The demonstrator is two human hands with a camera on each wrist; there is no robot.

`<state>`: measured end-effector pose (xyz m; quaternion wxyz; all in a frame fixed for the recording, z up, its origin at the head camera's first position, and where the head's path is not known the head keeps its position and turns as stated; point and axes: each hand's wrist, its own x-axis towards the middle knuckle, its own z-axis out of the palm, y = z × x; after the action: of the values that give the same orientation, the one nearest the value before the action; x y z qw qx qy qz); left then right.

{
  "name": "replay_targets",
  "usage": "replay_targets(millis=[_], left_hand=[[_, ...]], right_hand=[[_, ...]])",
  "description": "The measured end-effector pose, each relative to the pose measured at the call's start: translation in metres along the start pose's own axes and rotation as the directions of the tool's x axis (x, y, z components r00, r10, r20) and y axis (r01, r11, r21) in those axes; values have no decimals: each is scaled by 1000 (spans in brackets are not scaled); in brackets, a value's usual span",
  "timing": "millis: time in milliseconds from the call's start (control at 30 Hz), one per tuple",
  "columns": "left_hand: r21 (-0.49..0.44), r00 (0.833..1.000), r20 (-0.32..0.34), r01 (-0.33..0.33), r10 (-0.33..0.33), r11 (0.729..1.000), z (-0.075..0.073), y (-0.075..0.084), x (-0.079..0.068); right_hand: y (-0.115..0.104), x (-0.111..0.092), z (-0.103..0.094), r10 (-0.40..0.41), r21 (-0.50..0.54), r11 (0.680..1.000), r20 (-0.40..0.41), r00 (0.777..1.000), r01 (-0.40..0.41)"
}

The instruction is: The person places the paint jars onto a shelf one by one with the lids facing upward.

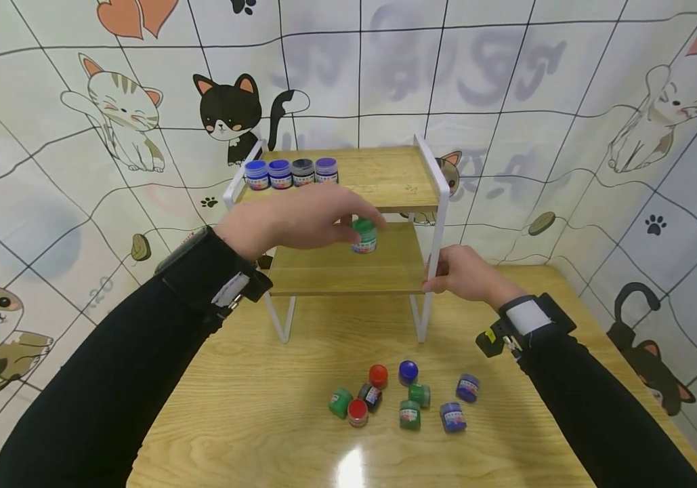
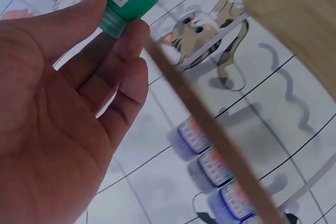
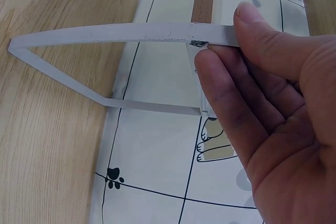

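My left hand [image 1: 318, 215] pinches a small green-lidded paint jar [image 1: 364, 237] between thumb and fingers, in front of the two-tier shelf [image 1: 397, 177]. In the left wrist view the same jar [image 2: 123, 1] shows its label and green lid, held by the fingertips. With thumb and fingers, my right hand [image 1: 467, 274] grips the shelf's white metal frame [image 1: 436, 261] at its right front leg. The right wrist view shows the thumb on top of that white bar [image 3: 157, 32]. A row of several paint jars [image 1: 303, 172], blue, black and purple, stands on the upper board's left side.
Several loose jars lie or stand on the wooden table in front of the shelf, among them a red jar [image 1: 357, 411], a green jar [image 1: 410, 414] and a blue jar [image 1: 452, 417]. A cat-patterned sheet [image 1: 397, 74] hangs behind and beside the table.
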<state>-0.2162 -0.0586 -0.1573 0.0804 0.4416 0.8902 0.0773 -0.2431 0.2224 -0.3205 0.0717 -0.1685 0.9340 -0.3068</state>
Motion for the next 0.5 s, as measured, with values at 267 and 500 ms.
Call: replay_targets(millis=[267, 500], left_hand=[[29, 999, -25, 29, -29, 999, -26, 1, 1], [74, 998, -47, 52, -49, 996, -38, -3, 13]], right_hand=[[1, 0, -1, -15, 19, 1000, -2, 1000, 15], [1, 0, -1, -16, 28, 999, 3, 1000, 16]])
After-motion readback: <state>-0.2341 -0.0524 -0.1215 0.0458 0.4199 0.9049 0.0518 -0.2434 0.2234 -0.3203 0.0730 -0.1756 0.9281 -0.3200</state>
